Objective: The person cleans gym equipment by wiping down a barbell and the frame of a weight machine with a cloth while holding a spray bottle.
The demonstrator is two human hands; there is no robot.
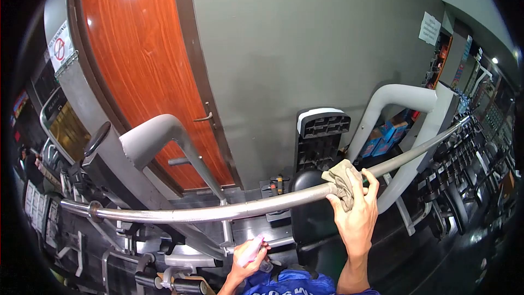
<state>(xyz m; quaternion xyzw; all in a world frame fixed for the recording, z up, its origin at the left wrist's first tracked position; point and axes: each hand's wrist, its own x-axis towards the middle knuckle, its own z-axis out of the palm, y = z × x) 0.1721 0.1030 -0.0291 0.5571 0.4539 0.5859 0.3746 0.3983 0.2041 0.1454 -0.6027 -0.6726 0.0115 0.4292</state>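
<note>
A long metal barbell (218, 211) runs across the view and looks curved through the wide lens. My right hand (357, 218) is closed around a crumpled beige cloth (341, 181), which is pressed over the bar right of its middle. Thumb and fingers lie on either side of the bar. Low in front of my body, below the bar, my left hand (246, 266) grips a small pinkish bottle (251, 250). Its lower part is hidden by the fingers, and its exact kind is hard to make out.
Grey rack uprights (158, 136) stand at both sides under the bar. A black bench pad (311, 207) sits below the bar. Behind are a wooden door (136, 65) and a grey wall (316, 33). A dumbbell rack (453, 180) stands at right.
</note>
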